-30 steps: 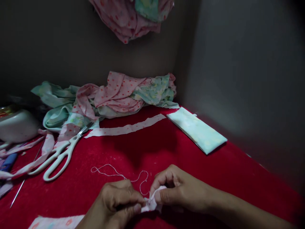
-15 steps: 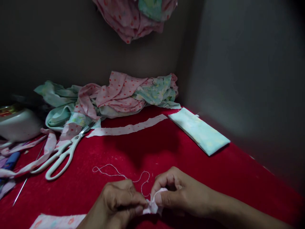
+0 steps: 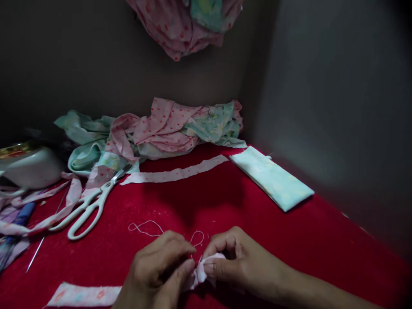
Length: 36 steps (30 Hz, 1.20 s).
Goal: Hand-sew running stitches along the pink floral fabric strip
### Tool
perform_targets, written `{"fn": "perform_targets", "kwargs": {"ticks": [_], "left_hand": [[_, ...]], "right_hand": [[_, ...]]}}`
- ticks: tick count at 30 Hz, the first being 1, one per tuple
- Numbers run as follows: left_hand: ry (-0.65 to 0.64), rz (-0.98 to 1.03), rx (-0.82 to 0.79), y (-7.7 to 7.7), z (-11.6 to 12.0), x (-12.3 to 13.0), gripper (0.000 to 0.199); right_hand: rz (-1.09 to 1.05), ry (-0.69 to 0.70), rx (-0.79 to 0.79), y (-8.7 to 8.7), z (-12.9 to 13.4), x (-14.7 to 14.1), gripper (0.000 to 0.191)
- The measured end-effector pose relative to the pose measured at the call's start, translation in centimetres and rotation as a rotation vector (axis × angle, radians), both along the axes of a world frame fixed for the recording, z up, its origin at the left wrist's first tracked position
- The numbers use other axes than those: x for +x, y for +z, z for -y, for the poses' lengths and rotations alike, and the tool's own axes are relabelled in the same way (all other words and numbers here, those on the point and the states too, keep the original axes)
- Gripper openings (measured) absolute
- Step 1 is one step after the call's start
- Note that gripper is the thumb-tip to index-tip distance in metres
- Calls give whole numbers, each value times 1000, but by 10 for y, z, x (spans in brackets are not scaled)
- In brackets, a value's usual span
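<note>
Low in the head view, a pale pink fabric strip [image 3: 200, 275] is bunched between my two hands. My right hand [image 3: 240, 259] pinches its gathered end between thumb and fingers. My left hand [image 3: 161, 268] holds the cloth from the other side, its thumb against the folds and its index finger lifted a little. Thin thread [image 3: 146, 227] loops over the red surface behind my fingers and runs toward the bunched cloth. Whether a needle sits in the folds is too small to tell. A printed length of fabric [image 3: 85, 296] lies left of my left wrist, partly hidden behind it.
White-handled scissors [image 3: 92, 210] lie at left beside a metal rod [image 3: 36, 253], fabric scraps and a white cup [image 3: 34, 169]. Crumpled pink and green cloth [image 3: 167, 128] lines the back. A folded mint cloth [image 3: 273, 178] rests at right near the wall, beside a narrow strip [image 3: 174, 175].
My left index finger has lifted from the cloth, and the left hand has turned slightly upward. The right hand keeps its pinch. The whole view has shifted slightly.
</note>
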<state>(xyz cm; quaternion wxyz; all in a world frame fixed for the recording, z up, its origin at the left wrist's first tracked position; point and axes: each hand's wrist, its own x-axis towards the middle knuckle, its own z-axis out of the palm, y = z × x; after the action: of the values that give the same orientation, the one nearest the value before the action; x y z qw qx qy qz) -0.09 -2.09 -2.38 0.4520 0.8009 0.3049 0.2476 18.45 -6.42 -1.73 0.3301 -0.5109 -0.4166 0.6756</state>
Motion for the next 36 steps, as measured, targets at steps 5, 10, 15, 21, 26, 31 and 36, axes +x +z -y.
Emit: {"fn": "perform_targets", "kwargs": {"ticks": [5, 10, 15, 21, 26, 31, 36], "left_hand": [[-103, 122, 247, -6, 1, 8, 18], [-132, 171, 461, -11, 2, 24, 16], [108, 213, -156, 15, -6, 27, 17], [678, 348, -792, 35, -49, 8, 27], [907, 489, -455, 47, -88, -15, 25], [1008, 419, -53, 52, -109, -30, 33], [729, 194, -161, 41, -80, -11, 26]], "right_hand": [[4, -17, 5, -1, -1, 0, 12], [-19, -3, 19, 0, 0, -2, 20], [116, -5, 31, 4, 2, -2, 15], [268, 12, 16, 4, 2, 3, 20], [270, 28, 26, 1, 3, 4, 20], [276, 45, 40, 1, 2, 5, 20], [274, 34, 22, 0, 4, 4, 19]]}}
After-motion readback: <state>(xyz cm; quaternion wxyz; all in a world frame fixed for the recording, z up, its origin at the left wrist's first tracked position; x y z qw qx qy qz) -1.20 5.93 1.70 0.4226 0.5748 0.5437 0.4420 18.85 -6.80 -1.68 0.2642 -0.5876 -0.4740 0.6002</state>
